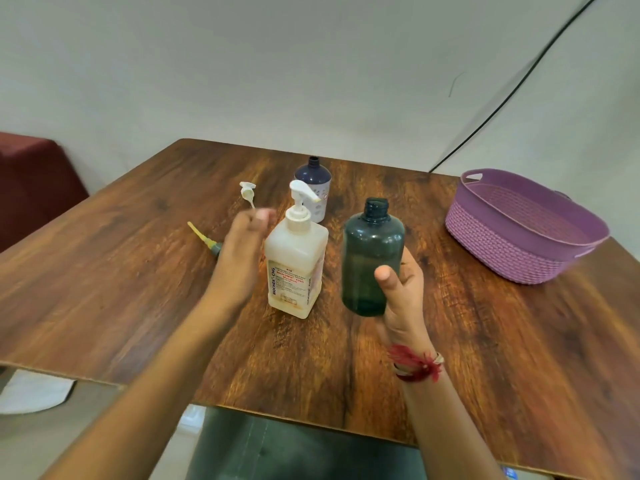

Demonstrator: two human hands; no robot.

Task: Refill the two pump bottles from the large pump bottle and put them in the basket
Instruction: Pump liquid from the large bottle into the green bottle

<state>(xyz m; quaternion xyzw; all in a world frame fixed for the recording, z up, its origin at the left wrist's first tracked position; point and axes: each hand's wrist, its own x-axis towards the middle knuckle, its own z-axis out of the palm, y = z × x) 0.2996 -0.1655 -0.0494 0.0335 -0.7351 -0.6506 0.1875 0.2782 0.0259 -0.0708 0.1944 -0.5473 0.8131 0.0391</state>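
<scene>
Our right hand (pixel 398 289) grips the open green bottle (pixel 372 251) upright, just beside the big pump bottle (pixel 296 265) on the counter (pixel 138 271). The left hand (pixel 242 247) is a blur, so we can't tell its grip. If we line it up badly under the spout (pixel 310 195), soap probably spills.

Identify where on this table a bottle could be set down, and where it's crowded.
Free: bare wood between the green bottle and basket; the near table edge before the large pump bottle. Crowded: behind it, by the white pump, yellow-tubed pump, blue bottle and left hand.
</scene>
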